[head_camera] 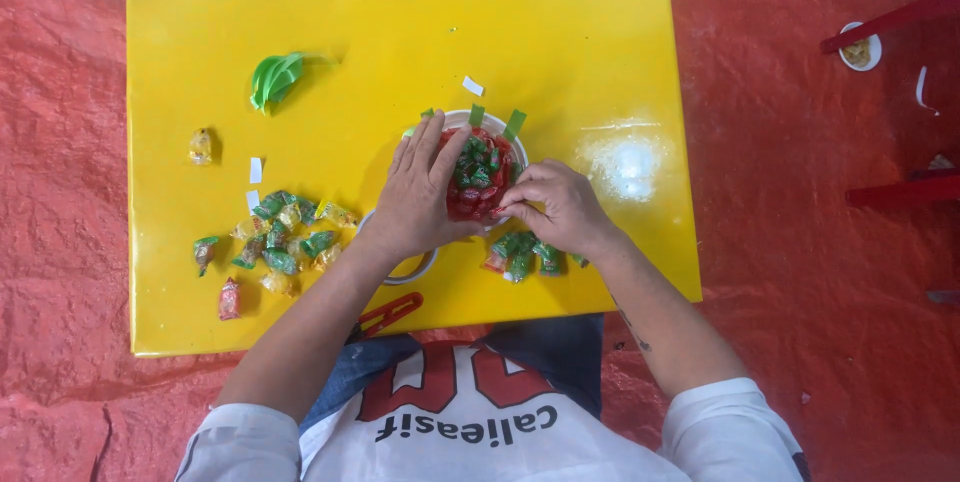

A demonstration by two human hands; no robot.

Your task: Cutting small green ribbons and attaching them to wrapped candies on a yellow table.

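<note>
Both hands work at a white round bowl (487, 122) heaped with red and green wrapped candies, mid yellow surface (600, 22). Left hand (420, 197) lies flat, open against it; right hand (560, 207) pinches its near-right edge. Next likely calls for steady pressing.

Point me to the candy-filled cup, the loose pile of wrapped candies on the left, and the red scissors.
Candy-filled cup (482, 177), head view: on the red and green candies inside.
Pile of wrapped candies (285, 240), head view: middle of the heap.
Red scissors (392, 314), head view: on the handle.
</note>
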